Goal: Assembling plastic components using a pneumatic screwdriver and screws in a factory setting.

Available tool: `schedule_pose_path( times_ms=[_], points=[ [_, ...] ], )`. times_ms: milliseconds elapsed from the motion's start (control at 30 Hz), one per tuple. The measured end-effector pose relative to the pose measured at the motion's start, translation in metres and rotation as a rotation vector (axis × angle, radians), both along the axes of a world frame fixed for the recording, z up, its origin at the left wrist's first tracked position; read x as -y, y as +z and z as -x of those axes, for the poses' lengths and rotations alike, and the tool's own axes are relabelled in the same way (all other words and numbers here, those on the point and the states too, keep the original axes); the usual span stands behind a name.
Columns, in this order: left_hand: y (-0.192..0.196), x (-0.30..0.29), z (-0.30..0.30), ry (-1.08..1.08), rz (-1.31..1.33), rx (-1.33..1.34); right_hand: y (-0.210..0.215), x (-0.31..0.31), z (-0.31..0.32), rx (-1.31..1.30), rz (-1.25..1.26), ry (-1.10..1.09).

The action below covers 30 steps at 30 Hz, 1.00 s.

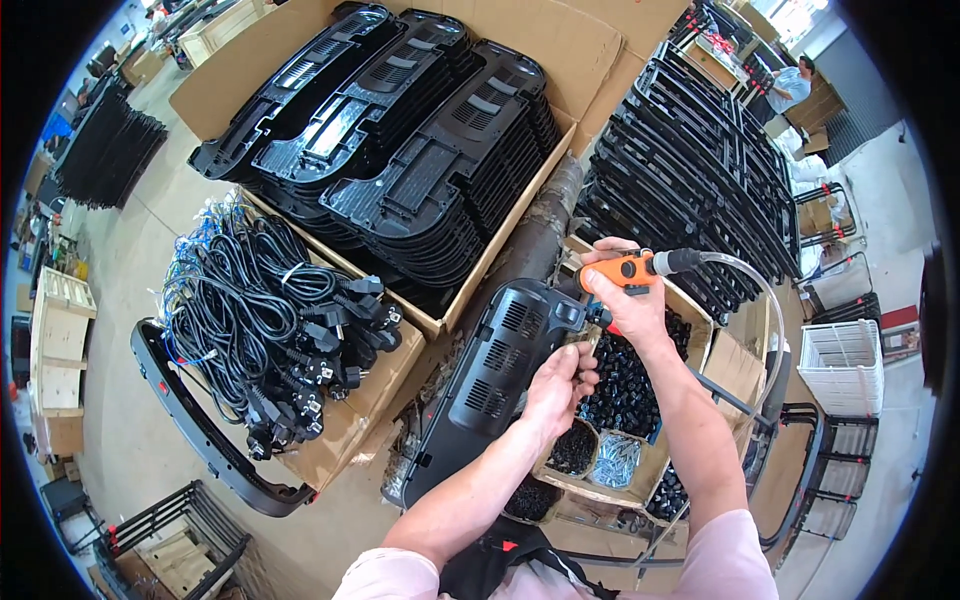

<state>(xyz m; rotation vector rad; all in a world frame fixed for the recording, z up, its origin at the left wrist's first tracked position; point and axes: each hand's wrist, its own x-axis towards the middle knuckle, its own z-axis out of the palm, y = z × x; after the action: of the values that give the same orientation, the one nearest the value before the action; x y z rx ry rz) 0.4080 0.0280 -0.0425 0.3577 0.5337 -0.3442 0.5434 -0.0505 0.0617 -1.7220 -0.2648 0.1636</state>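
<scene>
My right hand (640, 315) is wrapped round an orange air screwdriver (622, 271) with a clear hose (750, 278) at its rear end. The tool is above the right edge of a long black plastic housing (492, 365) with slotted vents, which lies tilted in front of me. My left hand (557, 388) is closed beside that edge, just below the tool. Its thumb and fingers are pinched together; what they hold, if anything, is too small to tell. The tool's tip is partly hidden near the housing's upper right corner.
A wooden tray (640, 497) on the right holds small black parts (622, 395), silver screws (617, 460) and black screws (572, 447). Stacked black covers (440, 150) fill a cardboard box (575, 135). Bundled power cords (270, 310) lie left. Black frames (690, 170) stand behind; a person (792, 88) is far right.
</scene>
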Motion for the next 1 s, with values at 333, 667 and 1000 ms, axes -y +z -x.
schedule_pose_path(
  times_ms=[333,667,1000],
  points=[
    [-0.001,-0.003,0.028,0.009,-0.085,-0.096,-0.015,-0.008,-0.010,0.019,0.005,0.059],
    [-0.006,-0.004,0.042,-0.009,-0.247,0.024,-0.010,-0.018,-0.010,0.005,0.040,0.127],
    [0.009,-0.022,0.033,0.006,-0.148,-0.089,-0.007,-0.018,-0.010,-0.013,0.122,0.108]
  ],
)
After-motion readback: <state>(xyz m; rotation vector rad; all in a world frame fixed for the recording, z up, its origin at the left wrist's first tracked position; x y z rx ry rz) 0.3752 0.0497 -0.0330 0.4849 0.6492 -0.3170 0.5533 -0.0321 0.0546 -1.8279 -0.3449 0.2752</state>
